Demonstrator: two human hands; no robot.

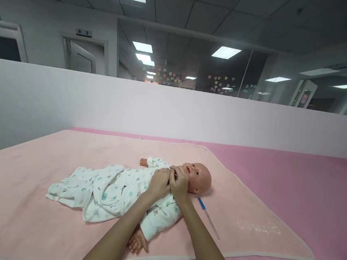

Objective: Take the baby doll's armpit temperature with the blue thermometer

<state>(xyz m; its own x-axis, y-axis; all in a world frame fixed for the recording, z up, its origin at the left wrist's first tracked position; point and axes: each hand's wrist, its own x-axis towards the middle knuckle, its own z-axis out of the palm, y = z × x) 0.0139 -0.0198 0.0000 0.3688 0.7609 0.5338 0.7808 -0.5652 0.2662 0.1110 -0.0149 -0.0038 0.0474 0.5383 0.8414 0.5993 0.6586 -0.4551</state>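
Observation:
A baby doll (201, 178) lies on its back with its head to the right. It wears a white baby outfit (109, 189) with green and blue dots and small prints. At the neckline, just below the doll's chin, my left hand (160, 182) and my right hand (179, 183) meet with curled fingers. Both appear to pinch the outfit's collar, though the fingertips are mostly hidden. One doll hand (138, 241) rests near my left forearm, the other (143, 162) lies on the far side. To the right of my right wrist is a thin clear stick with a blue end (202, 204), thermometer-like.
A peach blanket (36, 153) with a pale edge and white lettering spreads under the doll, over a pink padded surface (308, 192). Behind stands a low white wall (175, 111). Beyond it are a window with heart stickers and a doorway (84, 56).

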